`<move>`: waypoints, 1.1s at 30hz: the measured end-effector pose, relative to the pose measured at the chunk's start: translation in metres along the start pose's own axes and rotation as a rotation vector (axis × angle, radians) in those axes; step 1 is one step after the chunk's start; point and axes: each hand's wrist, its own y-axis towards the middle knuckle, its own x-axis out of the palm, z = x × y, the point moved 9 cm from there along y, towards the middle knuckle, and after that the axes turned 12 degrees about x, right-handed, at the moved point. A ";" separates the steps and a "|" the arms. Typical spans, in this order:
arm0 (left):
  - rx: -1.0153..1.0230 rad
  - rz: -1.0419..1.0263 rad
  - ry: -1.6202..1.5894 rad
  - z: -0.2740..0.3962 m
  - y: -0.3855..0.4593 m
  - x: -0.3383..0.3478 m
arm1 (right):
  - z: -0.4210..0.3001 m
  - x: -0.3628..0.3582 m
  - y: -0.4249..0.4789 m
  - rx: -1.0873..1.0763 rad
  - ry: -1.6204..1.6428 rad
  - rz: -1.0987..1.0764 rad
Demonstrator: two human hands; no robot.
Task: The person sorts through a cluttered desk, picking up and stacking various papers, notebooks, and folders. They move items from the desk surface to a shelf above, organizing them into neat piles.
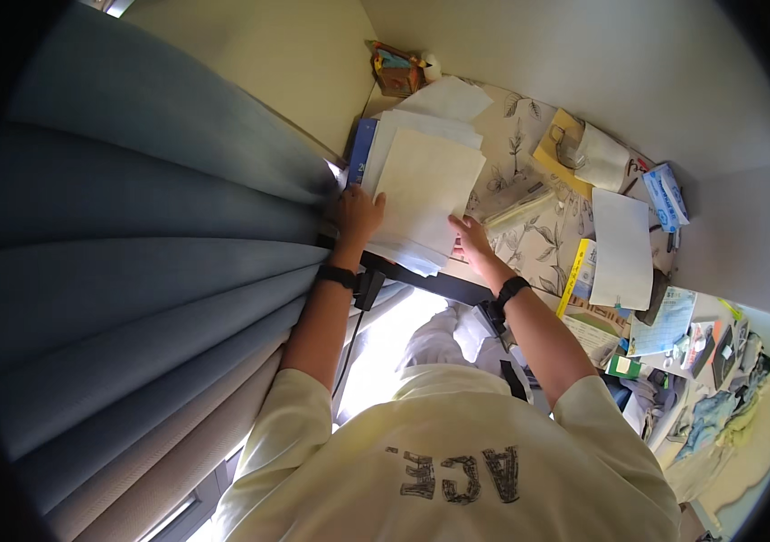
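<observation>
A loose stack of white papers lies at the near left end of the desk, its sheets unevenly aligned and some reaching past the front edge. My left hand holds the stack's left side, thumb over the top sheets. At the lower right corner, my right hand has its thumb on top and its fingers partly hidden at the paper's edge. Along the left of the stack shows a blue book or folder. Another white sheet sticks out behind it. Right of the papers is a clear plastic case.
A leaf-patterned cover spans the desk. Farther right are a tan envelope, a white sheet, a blue-and-white soft pack and a yellow-spined book. A decorated box stands in the corner. Blue curtains hang close on my left.
</observation>
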 end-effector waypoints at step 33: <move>-0.330 -0.248 -1.107 -0.038 0.013 0.030 | -0.071 -0.180 -0.055 -0.199 0.078 0.038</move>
